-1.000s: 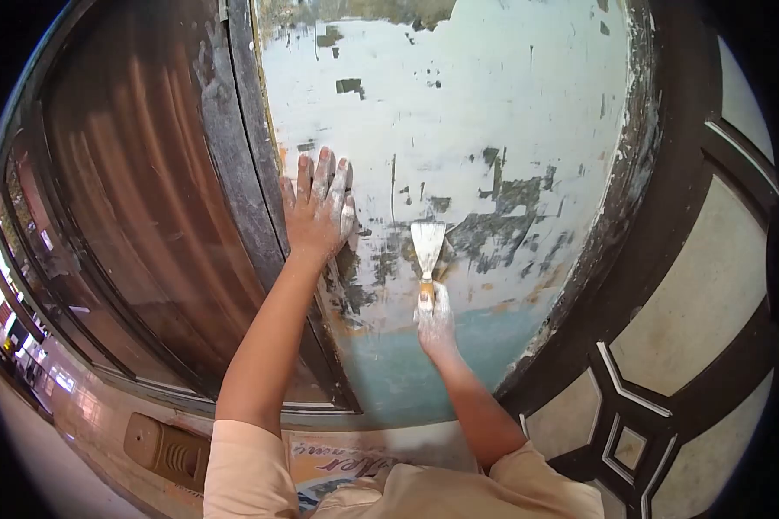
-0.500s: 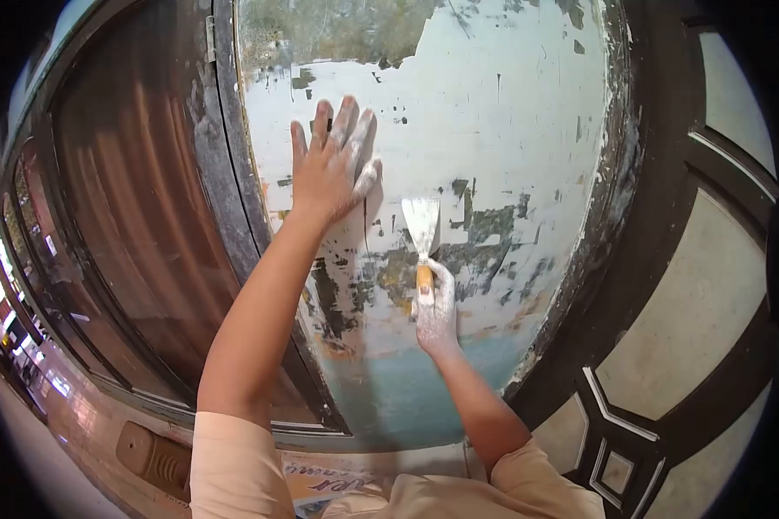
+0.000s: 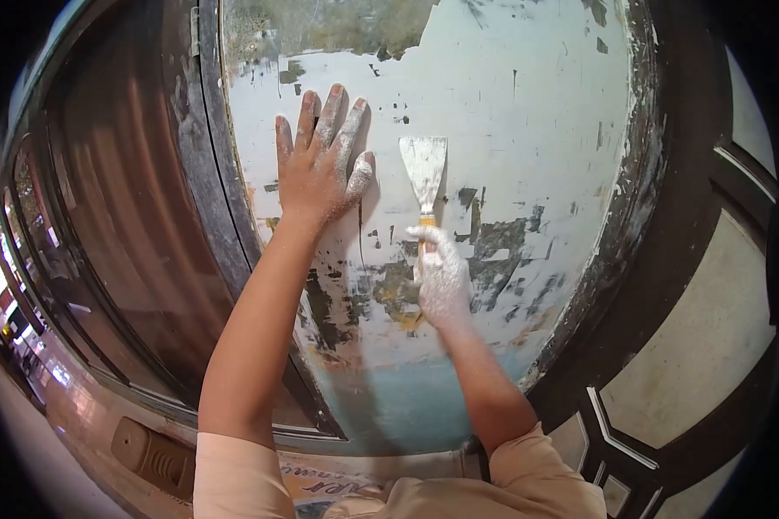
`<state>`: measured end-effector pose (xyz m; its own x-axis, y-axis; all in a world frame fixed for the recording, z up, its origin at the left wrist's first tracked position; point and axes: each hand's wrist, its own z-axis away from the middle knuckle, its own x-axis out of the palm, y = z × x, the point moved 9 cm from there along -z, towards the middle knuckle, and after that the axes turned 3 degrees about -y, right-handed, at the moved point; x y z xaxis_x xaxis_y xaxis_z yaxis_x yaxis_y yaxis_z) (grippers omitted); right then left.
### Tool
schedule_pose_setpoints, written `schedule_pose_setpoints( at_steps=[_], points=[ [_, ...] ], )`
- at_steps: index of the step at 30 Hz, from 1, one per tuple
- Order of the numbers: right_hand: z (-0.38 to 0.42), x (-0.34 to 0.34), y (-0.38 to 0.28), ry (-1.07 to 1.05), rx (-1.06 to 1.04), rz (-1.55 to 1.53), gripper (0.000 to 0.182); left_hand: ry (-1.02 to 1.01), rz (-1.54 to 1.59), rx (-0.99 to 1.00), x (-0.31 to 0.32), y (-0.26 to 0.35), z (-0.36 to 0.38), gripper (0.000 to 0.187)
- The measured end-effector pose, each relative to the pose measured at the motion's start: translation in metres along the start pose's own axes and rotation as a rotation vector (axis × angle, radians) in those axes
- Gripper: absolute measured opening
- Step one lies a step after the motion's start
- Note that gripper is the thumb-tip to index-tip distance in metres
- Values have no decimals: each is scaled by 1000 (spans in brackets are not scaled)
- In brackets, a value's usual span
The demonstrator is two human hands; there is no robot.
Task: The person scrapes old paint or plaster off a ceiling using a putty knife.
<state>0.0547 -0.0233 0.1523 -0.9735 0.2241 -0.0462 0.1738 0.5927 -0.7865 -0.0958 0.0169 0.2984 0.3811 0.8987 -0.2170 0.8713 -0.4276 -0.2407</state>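
Plainly, the right grip holds a scraper.

Work surface: upright wall panel, white coat over most of it, uneven. Bare grey-green area up top, dark ragged patches lower, blue-green band at the bottom. Left hand spread flat against the white part. Floor: glossy, pinkish brown, light reflections far left. Brown plastic item sits on it, ridged, type unclear. Printed sheet near it, looks laid on the floor, lettering partly hidden.
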Motion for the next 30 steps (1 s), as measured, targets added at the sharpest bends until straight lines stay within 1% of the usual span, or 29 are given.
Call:
schedule_pose_setpoints(
  at_steps=[2,3,4,6,7,8,10,11,12,14,15,16,18,19,20,22,23,24,26,27,28,30],
  points=[
    [-3,-4,-18,34,-90,85,18,6,-1,-6,0,-1,0,64],
    [4,-2,-9,18,-115,-1,18,3,3,-12,0,-1,1,64],
    [13,2,2,15,-114,-1,18,-2,7,-18,0,-1,1,63],
    [21,3,28,71,-6,-47,22,14,10,-25,-2,-2,-1,62],
    [17,3,19,57,-54,-46,23,20,14,-20,-2,-3,-1,62],
    [10,1,13,54,-44,-49,23,13,20,-10,-2,-2,1,62],
    [-8,-1,-13,61,-108,140,22,8,16,-6,-1,-1,1,62],
    [-9,-2,-36,106,-243,288,21,11,16,-9,0,-2,1,62],
    [-5,-2,-34,108,-240,290,21,15,16,-13,0,-2,2,63],
    [2,0,-2,68,-31,4,21,21,34,-8,-2,-2,2,63],
    [7,4,29,32,133,-399,22,14,33,-9,-2,-2,3,63],
    [4,4,28,33,127,-394,22,11,29,-13,-1,-3,2,63],
    [-2,1,8,53,-76,-19,21,25,35,-10,-1,-3,1,63],
    [-6,1,-14,78,-108,121,22,29,42,-3,0,-3,3,63],
    [-12,1,-19,78,-98,118,22,19,43,-3,1,-3,4,63],
    [-17,0,-43,105,-282,280,23,-2,2,-17,3,-5,2,64],
    [-18,2,-21,10,-115,17,22,37,36,1,-1,-3,2,61],
    [-9,4,-16,13,-116,19,22,38,39,2,-1,-3,2,61],
    [7,0,-1,95,-22,111,22,31,30,-10,-1,-3,2,61],
    [3,3,9,36,64,-130,22,36,32,-16,-2,-3,1,61],
    [-2,1,5,33,69,-127,22,25,27,-20,-2,-4,1,61],
    [-15,-3,-33,50,-174,156,22,1,25,-18,1,-3,3,62]
  ],
)
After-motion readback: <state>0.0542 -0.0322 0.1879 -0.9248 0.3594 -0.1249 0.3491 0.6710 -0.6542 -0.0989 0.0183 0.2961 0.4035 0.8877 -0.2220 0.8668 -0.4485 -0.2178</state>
